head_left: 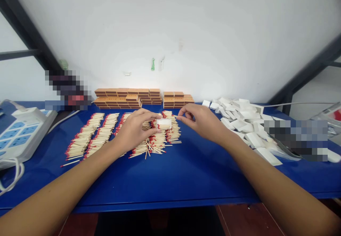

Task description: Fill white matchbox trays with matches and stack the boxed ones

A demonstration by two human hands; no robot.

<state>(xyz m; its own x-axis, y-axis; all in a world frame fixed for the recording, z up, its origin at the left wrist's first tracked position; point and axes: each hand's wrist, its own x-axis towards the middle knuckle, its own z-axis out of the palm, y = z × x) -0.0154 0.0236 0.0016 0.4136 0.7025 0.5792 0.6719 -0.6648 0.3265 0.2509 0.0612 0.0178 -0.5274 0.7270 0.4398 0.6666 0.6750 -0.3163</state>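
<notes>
My left hand (137, 127) grips the end of a small white matchbox tray (164, 121) between thumb and fingers. Some matches (163, 126) lie inside the tray, which is held over the loose rows. Just right of it, my right hand (198, 119) is closed in a pinch, its fingertips close to the tray's side. Whatever sits in that pinch is too small to make out. Under and around both hands, red-tipped matches (173, 131) are spread in rows on the blue table (170, 179). My left hand covers part of the middle rows.
Orange matchboxes (117, 102) stand stacked along the wall, with a shorter stack (178, 101) beside them. White empty trays (239, 115) are heaped at the right. At the left lies a power strip (21, 136) with cables. Blurred items sit at both sides.
</notes>
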